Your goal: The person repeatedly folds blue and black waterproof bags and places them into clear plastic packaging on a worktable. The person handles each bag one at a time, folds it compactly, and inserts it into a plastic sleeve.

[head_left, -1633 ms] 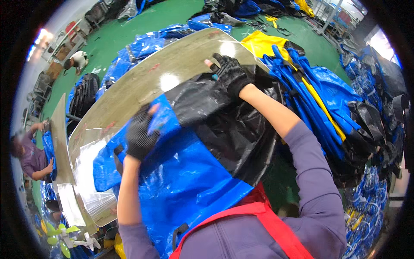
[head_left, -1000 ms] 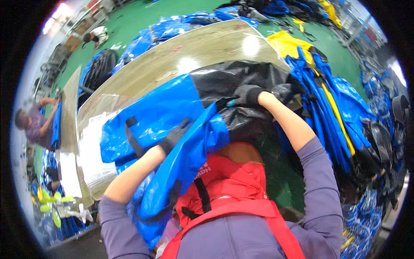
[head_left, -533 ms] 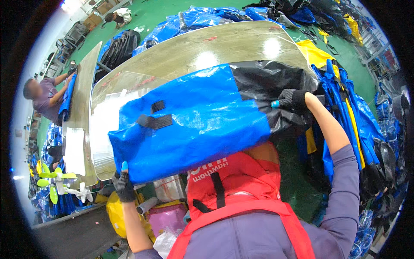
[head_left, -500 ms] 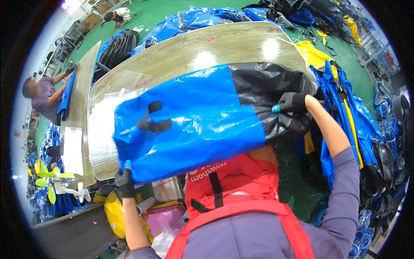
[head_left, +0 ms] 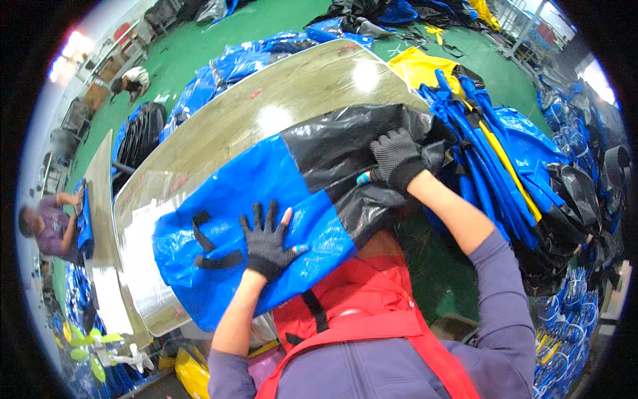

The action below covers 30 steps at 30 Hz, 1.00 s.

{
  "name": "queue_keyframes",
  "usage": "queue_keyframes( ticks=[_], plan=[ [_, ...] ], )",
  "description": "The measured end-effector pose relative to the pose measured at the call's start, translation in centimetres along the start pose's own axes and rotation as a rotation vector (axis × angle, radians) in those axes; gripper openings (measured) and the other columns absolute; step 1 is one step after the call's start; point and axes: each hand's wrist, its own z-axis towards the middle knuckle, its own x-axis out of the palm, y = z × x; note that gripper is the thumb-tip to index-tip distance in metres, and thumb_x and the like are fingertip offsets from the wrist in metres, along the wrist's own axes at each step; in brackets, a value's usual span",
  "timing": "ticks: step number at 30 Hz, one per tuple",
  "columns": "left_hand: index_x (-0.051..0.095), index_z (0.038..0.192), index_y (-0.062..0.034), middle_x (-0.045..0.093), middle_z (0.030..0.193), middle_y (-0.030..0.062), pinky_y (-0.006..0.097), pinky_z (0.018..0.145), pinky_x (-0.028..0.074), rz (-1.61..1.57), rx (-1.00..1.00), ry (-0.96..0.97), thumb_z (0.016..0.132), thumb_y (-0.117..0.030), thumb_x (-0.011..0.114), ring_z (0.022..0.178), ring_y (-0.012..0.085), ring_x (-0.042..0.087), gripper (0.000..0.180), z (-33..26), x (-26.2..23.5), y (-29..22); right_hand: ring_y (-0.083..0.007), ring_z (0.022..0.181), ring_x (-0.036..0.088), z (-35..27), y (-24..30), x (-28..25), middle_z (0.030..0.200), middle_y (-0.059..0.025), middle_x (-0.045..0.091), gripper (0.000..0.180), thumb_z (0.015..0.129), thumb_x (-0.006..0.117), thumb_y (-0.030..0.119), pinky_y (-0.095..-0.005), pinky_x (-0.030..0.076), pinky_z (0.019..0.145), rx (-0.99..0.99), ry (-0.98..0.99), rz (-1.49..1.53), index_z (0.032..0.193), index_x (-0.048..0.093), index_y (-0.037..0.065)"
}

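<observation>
A big shiny bag (head_left: 249, 173), blue at the left and black at the right, lies spread over the table. Short black straps (head_left: 218, 261) sit on its blue part. My left hand (head_left: 267, 243), in a dark knit glove with thumb and one fingertip bare or covered in another colour, presses flat on the blue part, fingers spread. On the black part rests my right hand (head_left: 397, 156), gloved alike, fingers apart and slightly bent. The bag's black right end is crumpled around and beyond that hand.
Beneath the bag is a wood-patterned table (head_left: 219, 126) with clear sheets (head_left: 143, 243) at its left. Blue, black and yellow bags (head_left: 492, 159) hang in a heap at the right. A person (head_left: 56, 226) works at another table on the left. A small green fan (head_left: 90, 346) stands lower left.
My left hand has left the bag's near left corner and now lies on its blue part. My right hand's fingers have spread on the black part. The bag now lies flatter; the view has turned.
</observation>
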Motion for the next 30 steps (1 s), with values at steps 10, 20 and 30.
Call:
queue_keyframes(
  ticks=[10,20,30],
  plan=[
    [0.041,0.142,-0.0278,0.033,0.148,0.0213,0.068,0.106,0.012,0.046,0.425,-0.199,0.081,-0.059,0.054,0.139,0.0432,0.023,0.069,10.6,1.5,0.1,-0.0363,0.098,0.054,-6.1,1.2,-0.6,0.101,-0.0177,0.058,0.046,0.080,0.058,0.033,-0.0535,0.037,0.095,-0.212,-0.569,0.353,0.114,0.056,0.002],
    [0.029,0.148,-0.0147,0.023,0.153,0.0195,0.045,0.116,0.012,-0.324,0.796,0.055,0.094,-0.016,0.045,0.143,0.0322,0.019,0.056,8.4,4.3,0.9,-0.0357,0.072,0.066,-3.4,0.4,-7.3,0.076,-0.0160,0.067,0.026,0.078,0.059,0.032,-0.0482,0.051,0.069,-0.515,-0.370,0.232,0.089,0.070,0.012],
    [0.039,0.140,-0.0104,0.036,0.140,0.0221,0.044,0.109,0.023,-0.270,0.782,0.115,0.092,-0.031,0.048,0.130,0.0346,0.033,0.052,4.9,2.1,2.4,-0.0350,0.072,0.066,15.2,0.7,3.9,0.077,-0.0207,0.067,0.076,0.062,0.069,0.071,-0.0419,0.050,0.067,-0.401,0.527,0.621,0.085,0.070,-0.002]
  ],
)
